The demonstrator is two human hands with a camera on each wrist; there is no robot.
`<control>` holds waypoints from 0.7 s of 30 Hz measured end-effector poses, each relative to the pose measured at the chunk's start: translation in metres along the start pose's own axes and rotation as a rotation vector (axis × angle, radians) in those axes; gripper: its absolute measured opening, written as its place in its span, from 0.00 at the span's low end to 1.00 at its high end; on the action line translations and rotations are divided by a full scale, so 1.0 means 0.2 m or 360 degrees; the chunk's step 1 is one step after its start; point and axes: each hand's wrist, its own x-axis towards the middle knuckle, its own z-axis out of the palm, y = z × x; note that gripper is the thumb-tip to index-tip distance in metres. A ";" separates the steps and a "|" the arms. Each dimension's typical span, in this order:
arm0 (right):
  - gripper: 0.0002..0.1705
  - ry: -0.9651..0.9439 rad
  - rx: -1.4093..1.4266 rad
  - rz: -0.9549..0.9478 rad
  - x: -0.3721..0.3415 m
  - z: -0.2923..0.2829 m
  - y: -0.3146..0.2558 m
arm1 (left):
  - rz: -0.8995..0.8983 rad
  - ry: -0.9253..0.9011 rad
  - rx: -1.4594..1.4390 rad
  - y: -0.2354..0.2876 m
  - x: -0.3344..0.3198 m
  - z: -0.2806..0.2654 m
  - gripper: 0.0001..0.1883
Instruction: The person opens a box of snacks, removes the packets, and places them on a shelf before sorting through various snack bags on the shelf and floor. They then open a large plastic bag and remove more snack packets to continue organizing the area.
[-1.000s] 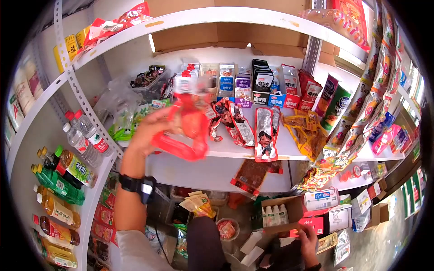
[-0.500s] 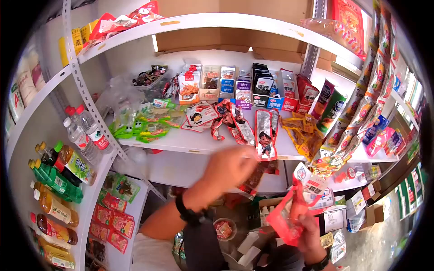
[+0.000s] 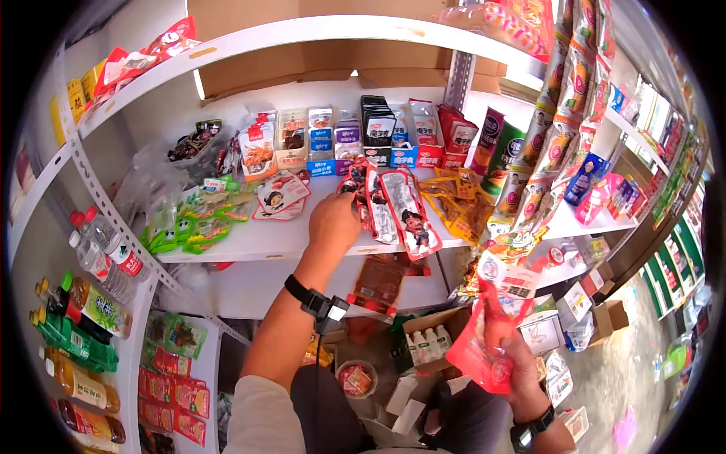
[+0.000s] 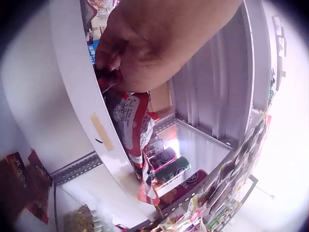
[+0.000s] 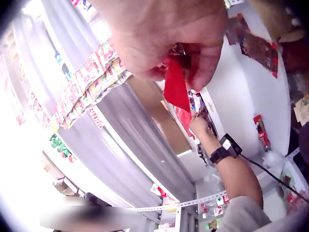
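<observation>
On the middle shelf (image 3: 291,240), my left hand (image 3: 335,223) reaches into a group of red snack packets. Its curled fingers pinch the edge of a red-and-black snack packet (image 4: 133,118), and the hand covers part of it. Just to the right lie a silver-backed packet (image 3: 398,193) and a red packet with a cartoon figure (image 3: 417,231). In front of the shelf, low on the right, my right hand (image 3: 522,367) grips a red snack packet (image 3: 484,337) with a white label at its top. The right wrist view shows thumb and fingers closed on its red edge (image 5: 177,89).
Green packets (image 3: 200,219) and white-and-red packets (image 3: 281,195) lie left on the shelf. Boxed snacks (image 3: 321,140) line its back. Yellow packets (image 3: 457,200), cans (image 3: 503,159) and hanging snack strips (image 3: 556,121) are on the right. Bottles (image 3: 98,306) stand far left; a cardboard box (image 3: 431,344) sits below.
The red packet went from my left hand to my right. My left hand then crossed back to the shelf packets. The head view has turned to the right.
</observation>
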 end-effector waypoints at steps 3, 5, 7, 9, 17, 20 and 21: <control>0.29 0.0001 -0.0003 0.0086 0.02 -0.06 0.06 | -0.0057 0.0288 -0.0063 0.05 -0.04 -0.02 0.17; 0.28 -0.0012 0.0073 0.0122 0.03 -0.07 0.08 | 0.0026 0.0449 -0.0062 0.08 -0.08 -0.05 0.21; 0.28 -0.0019 0.0112 0.0164 0.04 -0.09 0.11 | 0.0261 0.0392 0.0019 0.23 -0.20 -0.05 0.28; 0.29 -0.0036 0.0096 0.0225 0.04 -0.13 0.13 | 0.0309 0.0114 0.0082 0.43 -0.31 -0.06 0.36; 0.29 0.0067 -0.0029 0.0211 -0.03 -0.05 0.12 | 0.0559 0.0104 0.0386 0.32 -0.09 0.11 0.15; 0.31 0.0081 -0.0036 0.0257 -0.04 -0.14 0.17 | 0.0399 0.0026 0.0445 0.34 -0.01 0.14 0.13; 0.31 0.0037 -0.0025 0.0252 -0.04 -0.18 0.20 | 0.0476 0.0101 0.0370 0.34 -0.01 0.13 0.14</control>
